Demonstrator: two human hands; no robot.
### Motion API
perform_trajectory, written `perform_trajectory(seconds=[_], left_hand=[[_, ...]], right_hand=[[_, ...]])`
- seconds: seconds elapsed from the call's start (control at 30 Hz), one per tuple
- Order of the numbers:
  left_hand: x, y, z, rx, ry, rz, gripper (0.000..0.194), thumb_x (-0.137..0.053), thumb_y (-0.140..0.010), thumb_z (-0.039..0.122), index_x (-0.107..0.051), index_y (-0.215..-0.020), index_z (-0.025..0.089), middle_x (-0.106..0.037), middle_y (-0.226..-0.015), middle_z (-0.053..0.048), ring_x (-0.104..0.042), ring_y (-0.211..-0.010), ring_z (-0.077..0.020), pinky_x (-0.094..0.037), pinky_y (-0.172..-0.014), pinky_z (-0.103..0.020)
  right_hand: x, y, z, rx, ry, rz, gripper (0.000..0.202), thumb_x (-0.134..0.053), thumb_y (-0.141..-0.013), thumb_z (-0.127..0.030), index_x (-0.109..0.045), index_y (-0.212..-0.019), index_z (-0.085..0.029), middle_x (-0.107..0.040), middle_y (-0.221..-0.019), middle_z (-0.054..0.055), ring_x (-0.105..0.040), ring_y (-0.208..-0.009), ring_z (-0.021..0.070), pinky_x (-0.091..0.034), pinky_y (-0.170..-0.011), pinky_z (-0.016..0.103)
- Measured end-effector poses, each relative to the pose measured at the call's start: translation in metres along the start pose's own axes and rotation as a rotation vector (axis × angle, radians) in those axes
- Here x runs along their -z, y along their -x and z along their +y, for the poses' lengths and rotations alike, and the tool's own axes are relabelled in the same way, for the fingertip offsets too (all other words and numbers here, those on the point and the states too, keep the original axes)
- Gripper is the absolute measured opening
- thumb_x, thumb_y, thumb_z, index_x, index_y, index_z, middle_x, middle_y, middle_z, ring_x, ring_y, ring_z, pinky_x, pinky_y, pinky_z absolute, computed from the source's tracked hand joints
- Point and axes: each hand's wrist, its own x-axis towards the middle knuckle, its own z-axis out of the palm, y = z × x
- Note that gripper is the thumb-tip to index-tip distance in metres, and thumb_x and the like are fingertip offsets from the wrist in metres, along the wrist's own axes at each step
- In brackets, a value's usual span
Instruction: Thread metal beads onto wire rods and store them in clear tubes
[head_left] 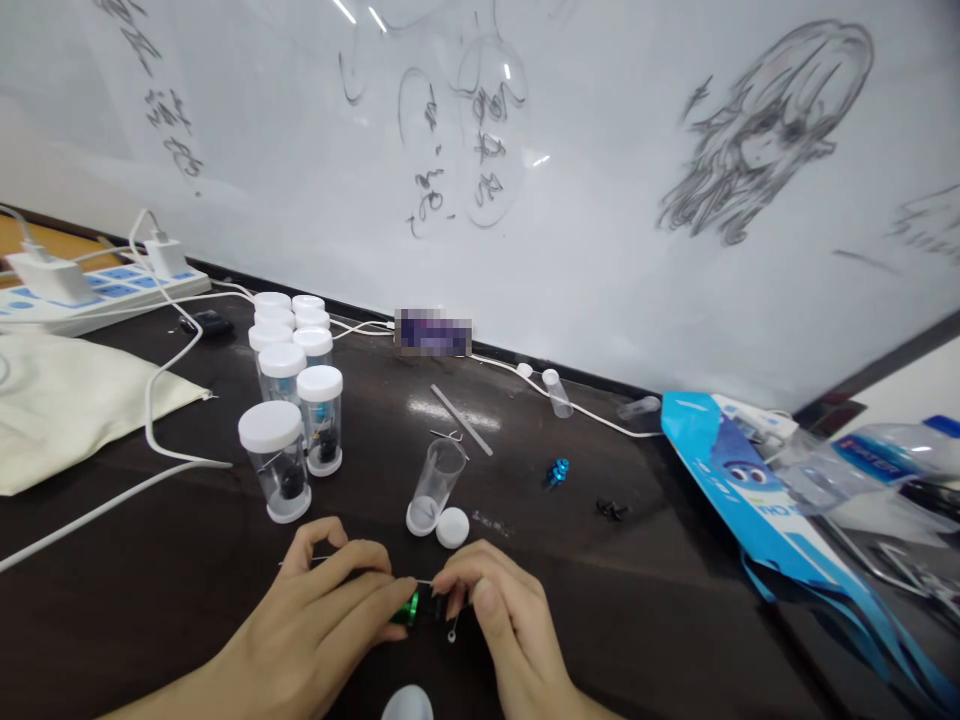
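Observation:
Near the table's front edge, my left hand (319,620) is closed round a small green and black part (409,607), its fingertips covering much of it. My right hand (502,610) pinches at the right end of that part, where a thin metal wire with a small ring (451,635) hangs below the fingers. Another thin wire shows beside my left fingers. Just beyond my hands, an uncapped clear vial (442,475) stands on the table with a white cap (452,527) lying beside it.
Several capped vials (281,440) stand at the left. A clear strip (461,420), blue part (557,472), black screws (612,510) and small vial (557,394) lie beyond. White cables (161,390) cross the left; a blue bag (720,480) and bottle (892,450) are right.

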Motion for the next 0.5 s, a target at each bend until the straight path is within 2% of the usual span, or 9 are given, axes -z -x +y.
perform_trajectory(seconds=[0.23, 0.4, 0.5], left_hand=[[0.0004, -0.0011, 0.0023, 0.005, 0.127, 0.0, 0.016, -0.052, -0.097, 0.015, -0.064, -0.107, 0.017, -0.071, -0.078, 0.001, -0.063, -0.083, -0.015, -0.029, -0.092, -0.035], [0.0006, -0.0021, 0.002, 0.017, 0.123, -0.002, 0.014, -0.053, -0.097, 0.017, -0.064, -0.106, 0.018, -0.071, -0.077, 0.002, -0.064, -0.08, -0.0148, -0.029, -0.091, -0.036], [-0.0007, -0.0018, 0.0021, 0.017, 0.097, 0.008, 0.015, -0.052, -0.098, 0.019, -0.064, -0.106, 0.019, -0.071, -0.076, 0.002, -0.064, -0.08, -0.0148, -0.031, -0.091, -0.036]], right_hand=[[-0.0023, -0.0005, 0.0023, 0.006, 0.003, -0.011, 0.05, -0.032, -0.103, -0.043, -0.068, -0.082, -0.015, -0.06, -0.072, 0.005, -0.058, -0.069, 0.0166, -0.044, -0.066, 0.028], [-0.0009, -0.0002, 0.0008, 0.0, 0.001, 0.013, 0.044, -0.033, -0.103, -0.04, -0.067, -0.091, -0.015, -0.06, -0.08, 0.007, -0.058, -0.073, 0.017, -0.045, -0.067, 0.028], [-0.0011, 0.0004, 0.0014, 0.04, -0.016, 0.031, 0.043, -0.034, -0.103, -0.038, -0.067, -0.086, -0.016, -0.06, -0.078, 0.006, -0.059, -0.074, 0.0173, -0.045, -0.068, 0.028]])
